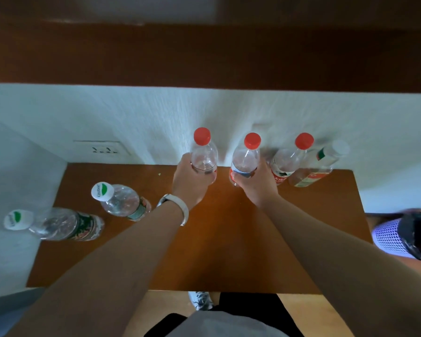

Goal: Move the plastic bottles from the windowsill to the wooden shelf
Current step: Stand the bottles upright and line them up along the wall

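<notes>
Seen from above, a brown wooden shelf (219,239) carries several clear plastic bottles. My left hand (192,178) grips a red-capped bottle (203,152) standing near the back wall. My right hand (258,183) grips a second red-capped bottle (246,154) just to its right. A third red-capped bottle (289,159) and a white-capped bottle (321,164) stand further right, untouched. Two bottles with green-and-white caps stand at the left: one (122,200) on the shelf, another (58,223) at the shelf's left edge.
A white wall with a power socket (102,149) rises behind the shelf, and a dark wooden board (204,57) runs above it. A purple mesh bin with a black bag (406,237) sits at the right. Wooden floor and a shoe (201,300) show below the shelf's front edge.
</notes>
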